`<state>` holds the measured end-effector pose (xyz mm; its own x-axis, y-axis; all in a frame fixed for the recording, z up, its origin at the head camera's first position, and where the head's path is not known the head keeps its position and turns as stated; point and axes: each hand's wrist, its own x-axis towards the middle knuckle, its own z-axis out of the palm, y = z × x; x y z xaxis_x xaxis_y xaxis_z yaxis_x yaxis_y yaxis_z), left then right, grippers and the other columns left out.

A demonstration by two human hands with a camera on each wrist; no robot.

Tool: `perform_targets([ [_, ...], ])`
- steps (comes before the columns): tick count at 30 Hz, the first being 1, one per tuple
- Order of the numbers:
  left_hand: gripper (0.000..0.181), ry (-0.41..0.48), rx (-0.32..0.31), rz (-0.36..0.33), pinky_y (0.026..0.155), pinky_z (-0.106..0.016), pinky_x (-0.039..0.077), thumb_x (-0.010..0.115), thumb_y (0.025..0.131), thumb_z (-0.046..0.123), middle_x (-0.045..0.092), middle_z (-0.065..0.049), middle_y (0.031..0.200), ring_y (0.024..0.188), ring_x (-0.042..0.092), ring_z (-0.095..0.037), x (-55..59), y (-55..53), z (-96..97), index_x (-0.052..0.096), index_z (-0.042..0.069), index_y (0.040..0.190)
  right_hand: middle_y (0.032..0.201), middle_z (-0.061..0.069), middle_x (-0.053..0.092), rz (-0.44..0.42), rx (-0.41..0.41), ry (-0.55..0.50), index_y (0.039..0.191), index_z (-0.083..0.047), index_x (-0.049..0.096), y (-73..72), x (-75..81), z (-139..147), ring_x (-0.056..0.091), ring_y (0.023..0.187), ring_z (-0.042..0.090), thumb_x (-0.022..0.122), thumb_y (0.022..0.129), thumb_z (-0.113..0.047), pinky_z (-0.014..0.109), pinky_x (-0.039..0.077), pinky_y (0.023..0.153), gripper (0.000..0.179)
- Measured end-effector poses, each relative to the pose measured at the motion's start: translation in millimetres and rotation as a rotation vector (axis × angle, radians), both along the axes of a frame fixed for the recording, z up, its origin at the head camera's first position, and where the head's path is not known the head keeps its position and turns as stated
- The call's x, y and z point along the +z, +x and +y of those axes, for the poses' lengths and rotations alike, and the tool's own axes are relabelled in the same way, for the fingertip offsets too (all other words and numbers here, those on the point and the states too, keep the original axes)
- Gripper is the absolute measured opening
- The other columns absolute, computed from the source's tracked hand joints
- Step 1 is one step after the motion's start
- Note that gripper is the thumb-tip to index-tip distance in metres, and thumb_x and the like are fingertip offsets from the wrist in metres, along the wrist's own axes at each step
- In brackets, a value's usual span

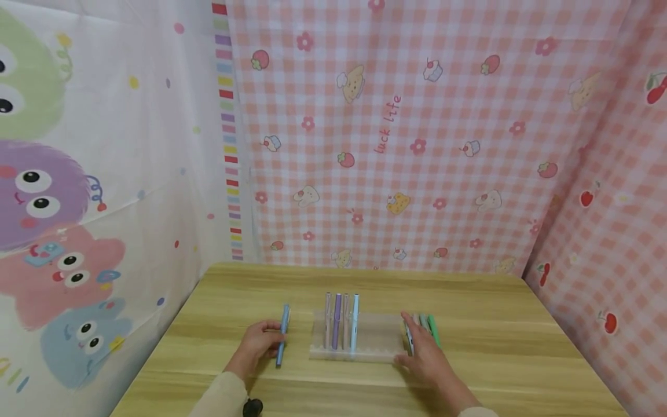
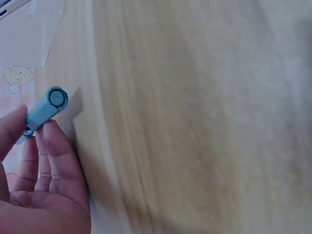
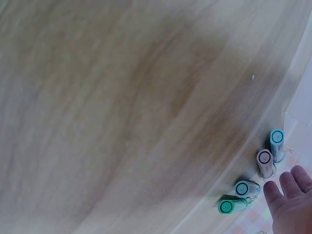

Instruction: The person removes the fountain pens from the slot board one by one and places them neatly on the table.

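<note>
My left hand (image 1: 259, 343) pinches a blue pen (image 1: 283, 336) between thumb and fingers, to the left of a clear plastic pen rack (image 1: 383, 333). In the left wrist view the round end of this pen faces the camera. Within the rack's left half lie a purple pen (image 1: 337, 321), a light blue pen (image 1: 355, 323) and two pinkish-brown pens (image 1: 327, 321). At the rack's right end is my right hand (image 1: 427, 353), fingers extended. Beside its fingertips lie a light blue pen (image 3: 277, 139), a pinkish pen (image 3: 264, 161), a grey-green pen (image 3: 246, 188) and a green pen (image 3: 232, 205).
Everything lies on a wood-grain table (image 1: 500, 324). A pink checked cloth (image 1: 396, 174) hangs behind it, and a white cartoon-print cloth (image 1: 156, 191) hangs on the left. More patterned cloth (image 1: 615, 243) borders the right side.
</note>
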<state>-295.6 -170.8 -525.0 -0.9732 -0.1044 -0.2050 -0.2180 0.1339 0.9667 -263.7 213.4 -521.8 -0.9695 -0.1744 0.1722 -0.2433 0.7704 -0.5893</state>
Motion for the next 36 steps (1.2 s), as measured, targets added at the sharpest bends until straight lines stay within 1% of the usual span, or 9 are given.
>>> perform_targets([
  [7,0.028,-0.059,-0.009,-0.021,0.054,-0.026,0.049,0.072,0.081,-0.003,0.064,-0.006,0.074,0.063,0.058,-0.015,1.0,-1.3,3.5,0.062,-0.008,0.107,0.148,0.029,0.039,0.009,0.008,-0.006,0.156,-0.010,0.023,1.9,0.8,0.3,0.034,0.135,0.051,0.084,0.078,-0.016,0.067,0.036,0.099,0.099],
  [12,0.028,-0.095,0.002,-0.033,0.055,-0.026,0.051,0.072,0.081,-0.003,0.064,-0.007,0.075,0.064,0.058,-0.015,0.6,-2.1,6.1,0.063,-0.009,0.107,0.148,0.030,0.039,0.021,0.008,-0.003,0.156,-0.010,0.024,2.7,1.0,0.5,0.034,0.135,0.051,0.085,0.078,-0.016,0.067,0.036,0.100,0.099],
  [15,0.027,-0.119,0.007,-0.022,0.056,-0.029,0.052,0.072,0.081,-0.003,0.065,-0.007,0.075,0.064,0.060,-0.016,-0.4,-2.1,7.3,0.064,-0.010,0.106,0.147,0.030,0.039,0.027,0.004,0.004,0.156,-0.010,0.024,2.8,1.5,0.3,0.035,0.135,0.051,0.085,0.078,-0.017,0.067,0.037,0.100,0.099],
  [19,0.025,-0.175,0.010,0.008,0.055,-0.030,0.053,0.074,0.078,-0.003,0.064,-0.007,0.074,0.063,0.059,-0.016,-1.4,-1.6,8.9,0.065,-0.009,0.100,0.147,0.031,0.040,0.028,0.004,0.008,0.155,-0.009,0.024,2.8,1.8,0.3,0.035,0.134,0.051,0.085,0.078,-0.016,0.066,0.037,0.099,0.098],
  [25,0.024,-0.236,0.008,0.036,0.053,-0.031,0.053,0.076,0.075,-0.003,0.063,-0.007,0.074,0.063,0.058,-0.016,1.7,0.4,12.1,0.065,-0.009,0.096,0.146,0.030,0.041,0.036,0.006,-0.001,0.155,-0.009,0.025,2.9,2.3,1.1,0.037,0.133,0.051,0.085,0.078,-0.015,0.066,0.037,0.100,0.098],
  [29,0.024,-0.254,0.001,0.040,0.054,-0.032,0.053,0.076,0.075,-0.002,0.064,-0.009,0.076,0.064,0.059,-0.017,1.8,1.2,12.0,0.066,-0.009,0.096,0.147,0.030,0.040,0.019,0.009,-0.011,0.156,-0.010,0.024,3.0,2.7,1.1,0.036,0.134,0.050,0.084,0.079,-0.015,0.066,0.037,0.100,0.098],
  [33,0.020,-0.249,-0.010,0.039,0.054,-0.030,0.054,0.075,0.076,-0.003,0.064,-0.010,0.076,0.065,0.061,-0.018,0.6,1.4,11.0,0.066,-0.008,0.094,0.147,0.031,0.039,-0.004,0.007,-0.028,0.156,-0.010,0.024,2.7,3.4,0.5,0.035,0.135,0.050,0.084,0.080,-0.015,0.066,0.037,0.099,0.097],
  [36,0.019,-0.243,-0.006,0.040,0.054,-0.030,0.054,0.074,0.077,-0.003,0.064,-0.011,0.075,0.064,0.061,-0.019,-0.2,1.7,10.1,0.066,-0.007,0.093,0.147,0.032,0.040,-0.006,0.003,-0.028,0.156,-0.010,0.024,2.0,3.1,0.4,0.036,0.134,0.051,0.084,0.079,-0.014,0.066,0.038,0.099,0.097],
])
